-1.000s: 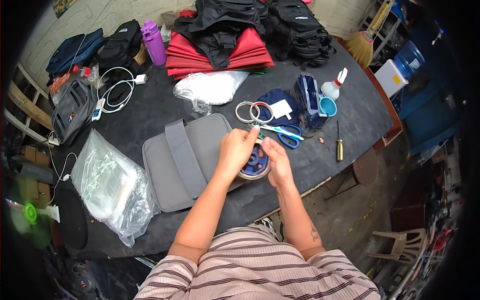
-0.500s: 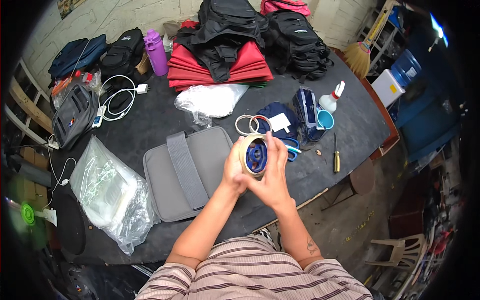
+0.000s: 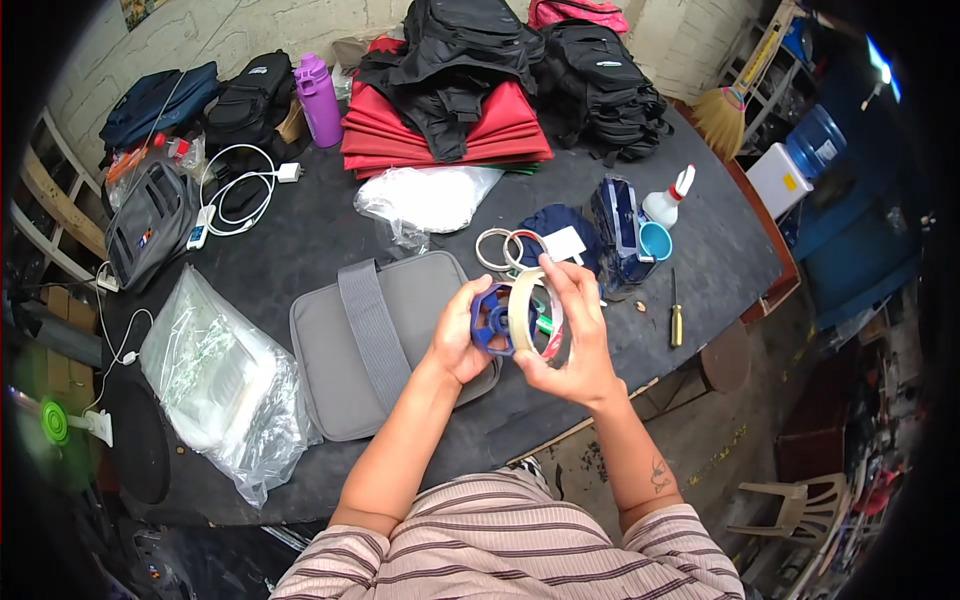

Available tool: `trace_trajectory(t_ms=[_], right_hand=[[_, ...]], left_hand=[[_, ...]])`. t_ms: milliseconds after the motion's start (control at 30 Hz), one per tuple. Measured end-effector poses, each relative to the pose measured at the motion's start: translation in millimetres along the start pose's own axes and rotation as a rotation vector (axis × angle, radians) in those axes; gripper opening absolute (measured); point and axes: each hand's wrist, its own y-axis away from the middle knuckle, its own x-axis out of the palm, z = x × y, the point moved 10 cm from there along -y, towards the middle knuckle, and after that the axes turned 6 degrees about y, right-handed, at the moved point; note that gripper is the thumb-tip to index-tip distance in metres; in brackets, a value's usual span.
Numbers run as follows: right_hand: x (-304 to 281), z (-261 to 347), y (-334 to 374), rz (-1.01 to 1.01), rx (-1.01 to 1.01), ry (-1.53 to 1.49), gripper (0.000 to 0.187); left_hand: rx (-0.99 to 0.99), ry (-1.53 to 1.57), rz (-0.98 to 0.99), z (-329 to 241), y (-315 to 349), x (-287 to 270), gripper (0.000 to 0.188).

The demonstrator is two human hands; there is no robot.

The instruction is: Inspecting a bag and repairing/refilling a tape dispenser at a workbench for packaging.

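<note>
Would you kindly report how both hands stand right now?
Left hand holding blue core. Right hand gripping tape ring. Grey case near left hand, not visibly obstructing.

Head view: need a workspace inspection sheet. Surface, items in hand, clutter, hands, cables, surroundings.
Surface: black table, crowded toward the back.
Items in hand: blue hub and tape roll, side by side; contact unclear.
Clutter: grey case, clear plastic bag, screwdriver, purple bottle.
Hands: left hand holds the blue hub; right hand grips the tape roll.
Cables: white cable looped on the table, back left.
Surroundings: broom back right, plastic chair lower right.
</note>
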Motion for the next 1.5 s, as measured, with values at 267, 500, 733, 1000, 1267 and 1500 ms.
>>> trace_trajectory(t_ms=[267,500,733,1000,1267,1500], right_hand=[[12,-2,4,0.045,0.007,0.107,0.093],[11,5,7,-0.011,-0.028,0.124,0.093],[23,4,14,-0.022,-0.018,0.055,0.088],[29,3,8,0.070,0.043,-0.001,0.088],[11,18,5,-0.116,-0.072,-0.019,0.085],[0,11,2,-0.235,-0.075,-0.022,0.083]], left_hand=[[0.019,0.039,0.033,-2,6,22,0.038],[0.078,0.077,-0.012,-2,24,47,0.035],[0.171,0.000,-0.100,-3,29,43,0.027],[0.323,-0.142,0.136,-10,21,42,0.031],[0.516,-0.391,0.237,-26,32,54,0.029],[0.482,-0.316,0.211,-33,26,59,0.030]])
